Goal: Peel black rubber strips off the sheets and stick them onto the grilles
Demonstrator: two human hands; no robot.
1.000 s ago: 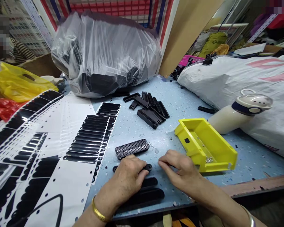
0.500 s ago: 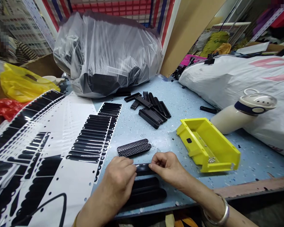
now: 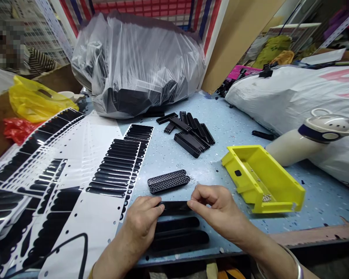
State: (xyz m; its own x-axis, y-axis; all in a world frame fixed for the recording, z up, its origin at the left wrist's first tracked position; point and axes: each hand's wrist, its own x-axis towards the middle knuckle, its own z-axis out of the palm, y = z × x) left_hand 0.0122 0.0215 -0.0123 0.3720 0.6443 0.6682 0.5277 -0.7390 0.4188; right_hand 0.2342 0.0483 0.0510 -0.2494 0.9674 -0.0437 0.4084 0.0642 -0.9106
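A glossy black strip (image 3: 176, 207) lies between my hands near the table's front edge. My left hand (image 3: 145, 217) has its fingers closed on the strip's left end. At the right end, my right hand (image 3: 213, 201) pinches the strip between thumb and forefinger. Just below lie two smooth black strips (image 3: 178, 240), side by side. Beyond my hands, two black pieces with a lattice surface (image 3: 168, 181) rest together. Farther back is a loose pile of several black plastic pieces (image 3: 192, 131).
White sheets with rows of black strips (image 3: 113, 166) cover the left side. A yellow bin (image 3: 267, 178) with small metal bits stands right, beside a cream bottle (image 3: 296, 143). Large filled bags (image 3: 145, 66) stand behind. A person's striped clothing (image 3: 39, 60) shows far left.
The whole view has shifted slightly, so the table things appear farther right. My left hand has drawn back a little leftward, showing more of the strip. My right hand still pinches its right end.
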